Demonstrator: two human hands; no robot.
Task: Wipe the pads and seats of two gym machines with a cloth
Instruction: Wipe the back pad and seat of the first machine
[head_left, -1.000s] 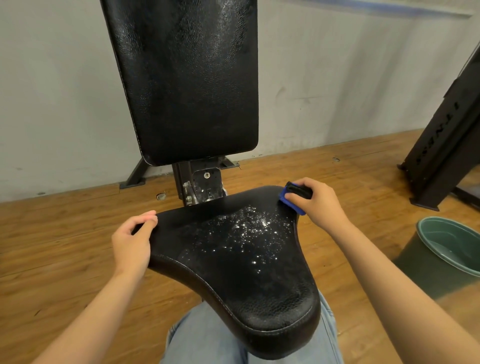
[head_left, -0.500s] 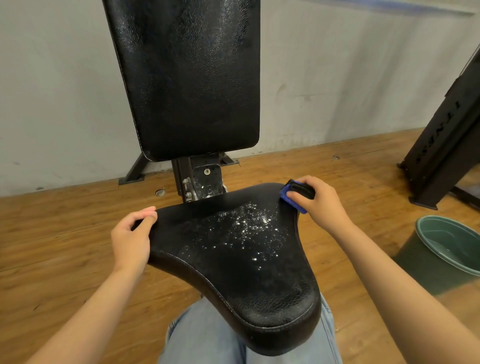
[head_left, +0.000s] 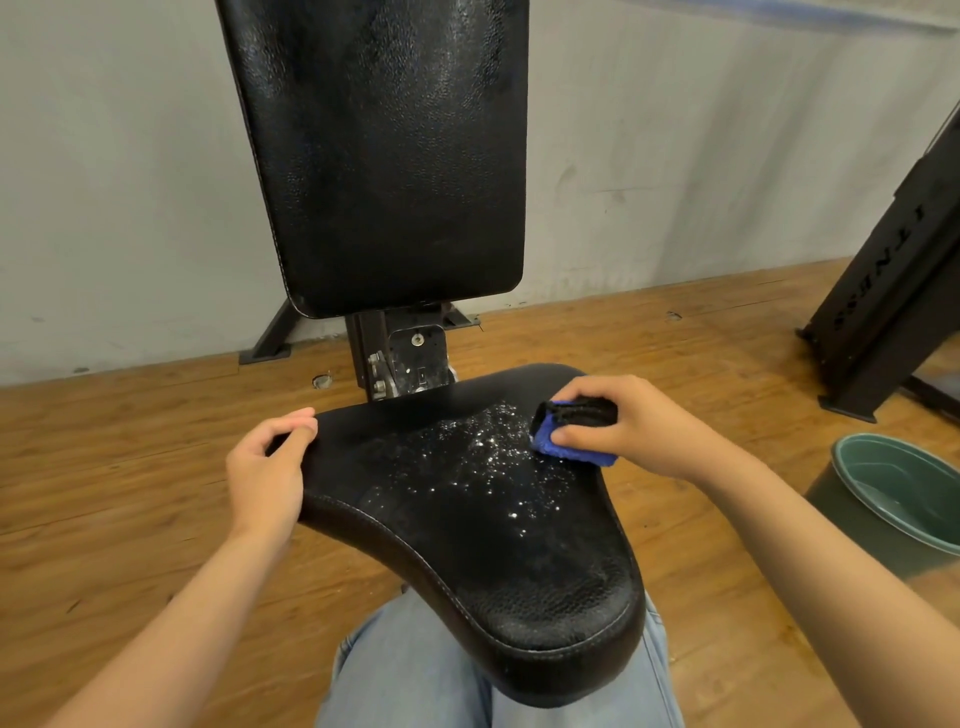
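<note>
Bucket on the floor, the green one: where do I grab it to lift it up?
I'd take the green bucket by its rim, coming from above, gripping opposite sides. It stands upright with its open mouth facing up, and no handle shows, though the picture's edge cuts part off. It seems to hold water, so keep it level.

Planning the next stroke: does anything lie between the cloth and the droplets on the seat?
Nothing visible. The cloth, in the right hand, rests on the seat at the right edge of the droplets; the left hand holds the seat's left corner.
</note>
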